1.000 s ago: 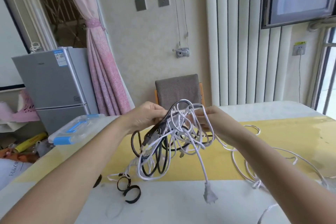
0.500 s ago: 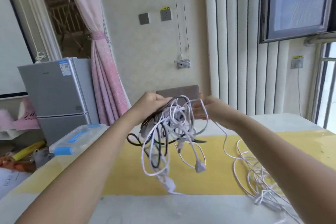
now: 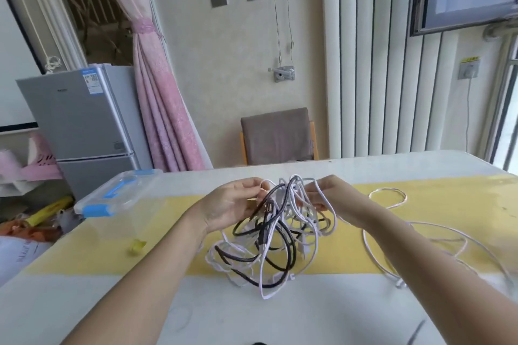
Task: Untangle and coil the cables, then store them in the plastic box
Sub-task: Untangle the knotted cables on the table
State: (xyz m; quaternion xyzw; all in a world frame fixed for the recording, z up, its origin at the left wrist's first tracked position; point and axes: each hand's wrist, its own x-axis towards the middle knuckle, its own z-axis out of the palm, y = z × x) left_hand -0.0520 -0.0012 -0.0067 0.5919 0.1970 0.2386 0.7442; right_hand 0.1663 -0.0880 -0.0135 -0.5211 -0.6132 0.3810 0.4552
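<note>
tightening is the main risk: if the left hand [image 3: 232, 204] and right hand [image 3: 328, 199] pull apart while black and white strands cross between them, loops could cinch into a knot. the usb plug [image 3: 269, 208], just below the left hand's fingers, could snag in a loop and be strained. a hanging loop could also catch the loose cable [image 3: 389, 199] lying on the surface [image 3: 252, 314] out past the right hand.

both hands have fingers curled on the top of the cables [image 3: 269, 246], each pinching strands, with the tangle bunched between them. below the hands it hangs as thin white leads and thicker black ones threaded through one another. the lowest loops seem to reach the surface, and nothing is coiled yet. the box [image 3: 117, 196], clear with blue clasps and seemingly shut, sits well left of the left hand.
</note>
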